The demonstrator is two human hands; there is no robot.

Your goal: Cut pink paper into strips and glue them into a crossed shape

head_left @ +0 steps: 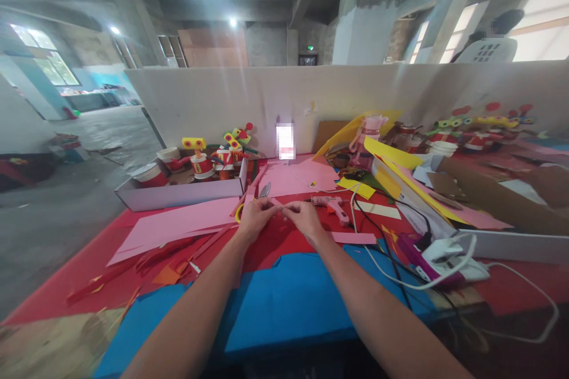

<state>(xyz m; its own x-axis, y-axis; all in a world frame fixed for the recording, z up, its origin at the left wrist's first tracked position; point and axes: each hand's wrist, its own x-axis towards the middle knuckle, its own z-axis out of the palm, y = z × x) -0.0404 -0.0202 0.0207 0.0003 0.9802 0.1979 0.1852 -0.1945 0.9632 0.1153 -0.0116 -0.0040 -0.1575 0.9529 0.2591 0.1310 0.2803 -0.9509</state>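
Observation:
My left hand (256, 218) and my right hand (304, 219) meet above the red table covering, fingertips pinched close together. Between them shows a small piece of pink paper (276, 202), mostly hidden by the fingers. Just beside my left hand lie scissors (265, 190) with a yellow handle, partly covered by that hand. A pink hot glue gun (336, 208) rests on its side to the right of my right hand. Below it is a pink paper strip (353, 238). Large pink paper sheets (178, 226) spread out on the left.
A shallow box (186, 195) at left holds paper-cup robot figures (202, 163). A lit phone screen (285, 141) stands against the partition (213, 95). White cables run from a power strip (444, 260) at right. Blue paper (284, 302) covers the front edge. A person sits beyond the partition.

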